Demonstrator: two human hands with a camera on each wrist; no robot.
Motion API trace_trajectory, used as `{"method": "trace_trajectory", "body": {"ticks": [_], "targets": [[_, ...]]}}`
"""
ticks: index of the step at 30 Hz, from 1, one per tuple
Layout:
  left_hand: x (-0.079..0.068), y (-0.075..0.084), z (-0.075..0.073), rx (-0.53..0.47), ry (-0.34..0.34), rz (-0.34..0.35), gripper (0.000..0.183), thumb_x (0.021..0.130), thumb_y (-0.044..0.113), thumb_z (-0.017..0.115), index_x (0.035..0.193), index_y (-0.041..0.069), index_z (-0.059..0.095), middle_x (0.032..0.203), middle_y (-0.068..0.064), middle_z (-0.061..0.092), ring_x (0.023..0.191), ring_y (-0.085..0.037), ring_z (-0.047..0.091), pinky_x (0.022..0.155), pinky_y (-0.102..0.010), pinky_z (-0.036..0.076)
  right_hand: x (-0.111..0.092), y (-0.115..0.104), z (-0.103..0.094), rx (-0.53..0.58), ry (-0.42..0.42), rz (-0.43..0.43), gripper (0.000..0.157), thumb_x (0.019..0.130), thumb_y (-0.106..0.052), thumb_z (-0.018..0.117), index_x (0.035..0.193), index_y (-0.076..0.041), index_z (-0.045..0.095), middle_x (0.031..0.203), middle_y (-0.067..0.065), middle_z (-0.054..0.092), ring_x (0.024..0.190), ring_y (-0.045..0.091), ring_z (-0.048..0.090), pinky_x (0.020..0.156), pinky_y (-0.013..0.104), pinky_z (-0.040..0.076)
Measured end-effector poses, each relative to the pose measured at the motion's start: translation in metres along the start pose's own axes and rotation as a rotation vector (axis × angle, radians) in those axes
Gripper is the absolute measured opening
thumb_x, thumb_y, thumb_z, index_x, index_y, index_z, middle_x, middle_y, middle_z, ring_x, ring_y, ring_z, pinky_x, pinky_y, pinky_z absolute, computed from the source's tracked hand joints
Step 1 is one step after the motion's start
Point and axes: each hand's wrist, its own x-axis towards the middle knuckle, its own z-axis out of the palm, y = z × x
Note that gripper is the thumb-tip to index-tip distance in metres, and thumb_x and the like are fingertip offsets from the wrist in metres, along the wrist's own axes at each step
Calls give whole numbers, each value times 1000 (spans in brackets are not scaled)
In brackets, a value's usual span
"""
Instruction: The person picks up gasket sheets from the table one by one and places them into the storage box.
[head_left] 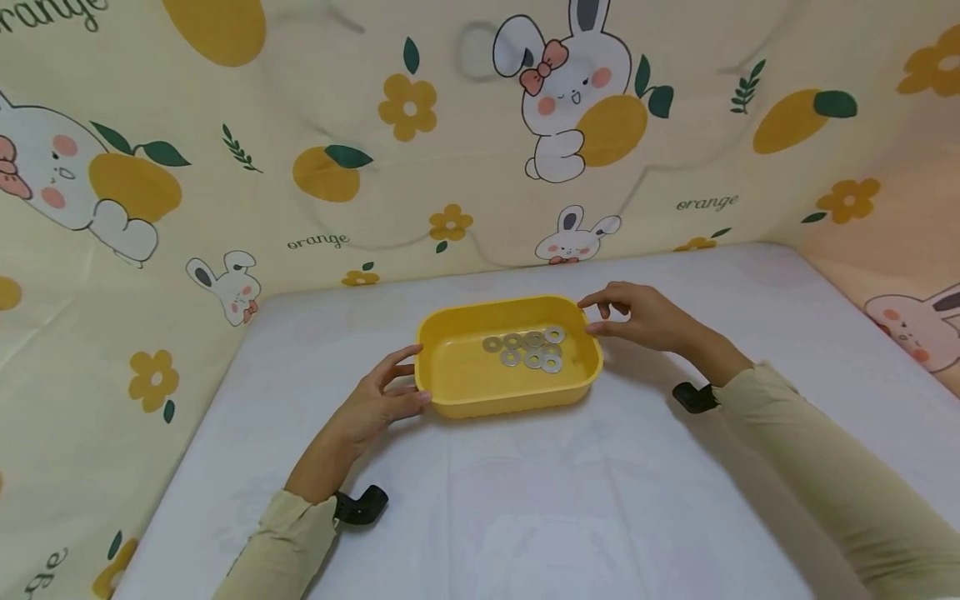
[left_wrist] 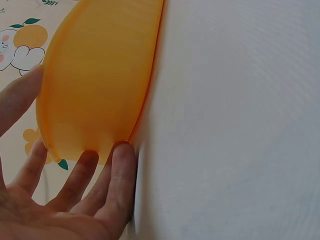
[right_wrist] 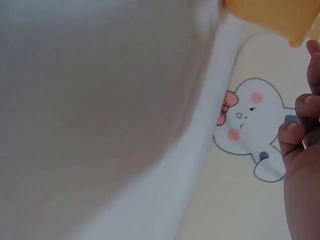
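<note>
A yellow plastic tray (head_left: 457,392) sits on the white table, with several flat metal washers (head_left: 532,350) lying in its far right part. My left hand (head_left: 386,396) rests against the tray's left end. In the left wrist view its straight fingers (left_wrist: 120,165) touch the tray's outer wall (left_wrist: 95,85). My right hand (head_left: 626,317) is at the tray's far right corner, with index and thumb next to the rim. In the right wrist view the fingers (right_wrist: 300,135) are loosely curled and hold nothing, just below the tray corner (right_wrist: 270,15). I cannot tell whether they touch it.
The white table (head_left: 525,500) is walled on three sides by a cream cloth printed with rabbits and oranges (head_left: 570,92). Black camera mounts sit at my left wrist (head_left: 360,506) and right wrist (head_left: 693,397). Bare tabletop lies in front of the tray.
</note>
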Motion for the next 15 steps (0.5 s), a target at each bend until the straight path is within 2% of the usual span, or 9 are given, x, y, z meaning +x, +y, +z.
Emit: {"method": "trace_trajectory", "body": {"ticks": [3,8,15], "targets": [[0,-1,-1,-3,-11,13,79,89,10,74,154,25,33,153,-13,36,121,-20,57,94,-31,57,-5,3,1,6,-5,10,40,85,-40,77,121,-24,69,88,-4,52,85,26,45,67,27,34],[-1,0,-3,2,-3,-2,79,88,12,75,153,28,34,153,-10,37,121,-20,57,93,-31,57,-9,6,2,-34,-17,8,49,90,-44,72,130,-18,63,94,-3,54,88,21,45,69,29,36],[-6,1,-11,93,-9,-5,82,88,17,76,154,33,30,155,-9,34,120,-21,57,94,-34,57,-13,14,0,-248,-47,22,52,95,-50,60,136,-17,59,111,2,60,107,22,47,89,42,44]]}}
